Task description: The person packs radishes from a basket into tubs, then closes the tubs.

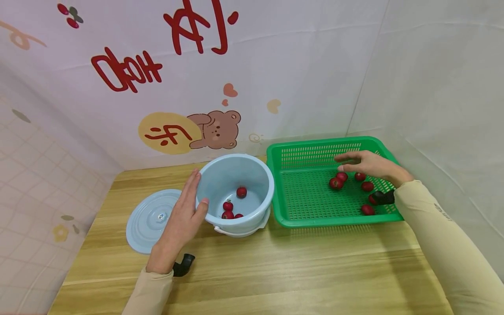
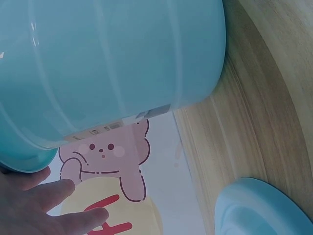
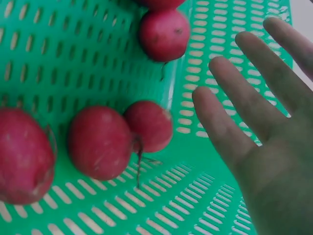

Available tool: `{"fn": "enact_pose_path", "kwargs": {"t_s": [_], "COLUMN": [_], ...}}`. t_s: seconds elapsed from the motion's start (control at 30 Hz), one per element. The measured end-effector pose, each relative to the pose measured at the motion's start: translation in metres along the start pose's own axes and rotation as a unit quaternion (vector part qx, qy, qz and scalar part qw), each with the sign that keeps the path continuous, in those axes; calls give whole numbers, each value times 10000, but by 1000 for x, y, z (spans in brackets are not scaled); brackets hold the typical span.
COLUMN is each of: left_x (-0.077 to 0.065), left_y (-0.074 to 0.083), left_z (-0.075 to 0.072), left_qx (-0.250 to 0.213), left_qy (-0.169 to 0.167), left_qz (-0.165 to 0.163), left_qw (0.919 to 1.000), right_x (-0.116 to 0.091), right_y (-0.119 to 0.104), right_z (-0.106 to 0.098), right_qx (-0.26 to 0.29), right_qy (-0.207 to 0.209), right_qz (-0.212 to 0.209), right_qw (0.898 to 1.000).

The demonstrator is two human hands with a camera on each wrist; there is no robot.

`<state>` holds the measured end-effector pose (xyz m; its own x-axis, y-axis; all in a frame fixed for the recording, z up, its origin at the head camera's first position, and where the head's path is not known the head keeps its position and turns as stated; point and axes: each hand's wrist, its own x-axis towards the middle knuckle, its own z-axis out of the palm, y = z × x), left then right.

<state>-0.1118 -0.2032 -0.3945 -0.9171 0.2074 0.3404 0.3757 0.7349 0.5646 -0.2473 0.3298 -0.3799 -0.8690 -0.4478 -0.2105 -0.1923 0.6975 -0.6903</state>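
My left hand (image 1: 183,221) rests against the left rim of a light blue bucket (image 1: 236,227), fingers straight and thumb at the rim. In the left wrist view, the fingers of that hand (image 2: 44,208) show beside the bucket wall (image 2: 132,54). Several red radishes (image 1: 241,192) lie inside the bucket. Over the back right of a green basket (image 1: 303,192) hovers my right hand (image 1: 372,165), holding nothing. Several radishes (image 1: 336,183) lie below and around it. The right wrist view shows its spread fingers (image 3: 244,95) apart from the radishes (image 3: 99,142) with thin roots.
A light blue lid (image 1: 145,223) with a small knob lies on the wooden table (image 1: 299,271), left of the bucket and partly behind the left forearm. The basket stands close to the bucket's right side. A printed wall cloth (image 1: 307,78) hangs behind both containers.
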Motion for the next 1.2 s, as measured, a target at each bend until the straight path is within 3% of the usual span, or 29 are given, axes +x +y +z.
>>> {"fn": "enact_pose_path", "kwargs": {"t_s": [0.4, 0.77, 1.03, 1.2], "left_x": [-2, -1, -1, -1], "left_y": [0, 1, 1, 0], "left_z": [0, -2, -1, -1], "left_qx": [-24, 14, -4, 7], "left_qy": [-22, -45, -50, -49], "left_qz": [-16, -41, -65, -50], "left_qw": [10000, 10000, 10000, 10000], "right_x": [9, 13, 12, 15], "right_y": [12, 12, 9, 9], "right_z": [2, 7, 10, 14], "right_qx": [-213, -326, -140, -316], "right_qy": [-555, -789, -991, -953], "right_qz": [34, 176, 40, -29], "right_qw": [9982, 9962, 9950, 9949]}}
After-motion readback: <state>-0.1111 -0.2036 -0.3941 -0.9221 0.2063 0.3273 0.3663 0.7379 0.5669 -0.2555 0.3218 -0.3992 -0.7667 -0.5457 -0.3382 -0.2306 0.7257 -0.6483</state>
